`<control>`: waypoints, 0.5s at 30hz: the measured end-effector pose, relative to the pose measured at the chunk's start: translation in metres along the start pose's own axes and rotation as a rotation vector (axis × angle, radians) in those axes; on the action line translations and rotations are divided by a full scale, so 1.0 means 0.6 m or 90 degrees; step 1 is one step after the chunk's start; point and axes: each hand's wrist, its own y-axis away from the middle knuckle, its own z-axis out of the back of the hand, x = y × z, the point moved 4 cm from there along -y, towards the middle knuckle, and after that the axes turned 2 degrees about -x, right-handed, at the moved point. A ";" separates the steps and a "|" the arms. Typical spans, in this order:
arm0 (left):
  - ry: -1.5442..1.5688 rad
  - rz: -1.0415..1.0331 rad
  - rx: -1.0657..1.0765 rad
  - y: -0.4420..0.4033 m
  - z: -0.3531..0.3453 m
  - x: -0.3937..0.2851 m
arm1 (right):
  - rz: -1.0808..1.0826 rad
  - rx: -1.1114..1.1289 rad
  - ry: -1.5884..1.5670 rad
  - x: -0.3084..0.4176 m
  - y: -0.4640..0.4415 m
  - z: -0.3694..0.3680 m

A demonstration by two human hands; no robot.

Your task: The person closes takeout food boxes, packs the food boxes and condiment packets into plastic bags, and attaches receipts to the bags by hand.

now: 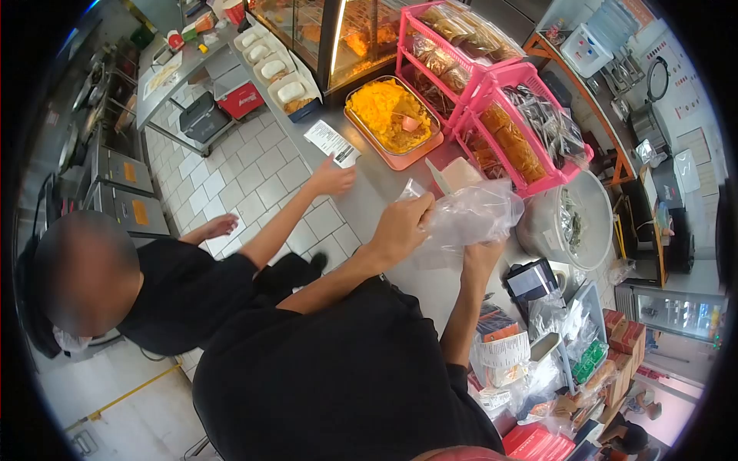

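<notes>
A clear plastic bag (473,215) is stretched between my two hands above the metal counter. My left hand (405,227) is closed, pinching the bag's left end. At the lower right side of the bag, my right hand (483,260) is closed on the film, its fingertips partly hidden. Just behind the bag stands a small open paper box (455,177), partly covered by it. Farther back, a tray of yellow shredded food (388,107) rests on an orange board. A printed receipt (332,144) lies on the counter to the left.
A co-worker's hand (330,178) reaches toward the receipt from the left. Pink plastic baskets (523,131) with packaged food stand at the back right, near a large clear tub (569,223). A label printer (532,283) and loose bags crowd the right. A lit display case (338,38) is behind.
</notes>
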 end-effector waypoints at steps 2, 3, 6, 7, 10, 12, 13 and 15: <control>-0.128 -0.018 -0.117 -0.020 0.013 0.068 | -0.140 -0.031 0.005 -0.009 -0.010 0.017; -0.096 0.018 -0.139 -0.032 0.028 0.079 | -0.115 -0.106 -0.001 -0.021 -0.013 0.040; 0.013 0.052 -0.208 -0.057 0.054 0.089 | -0.060 -0.311 -0.085 -0.032 -0.010 0.072; 0.056 0.019 -0.243 -0.062 0.044 0.080 | -0.053 -0.356 -0.162 -0.027 -0.008 0.065; 0.372 0.129 -0.164 -0.072 0.007 0.122 | -0.227 -0.260 -0.439 -0.051 0.011 0.032; 0.682 0.330 -0.084 -0.069 -0.036 0.151 | -0.399 -0.150 -0.692 -0.077 0.038 0.000; 0.850 0.467 -0.065 -0.060 -0.056 0.154 | -0.479 -0.113 -0.852 -0.078 0.052 -0.024; 1.013 0.589 -0.023 -0.048 -0.076 0.144 | -0.453 -0.121 -0.805 -0.072 0.055 -0.043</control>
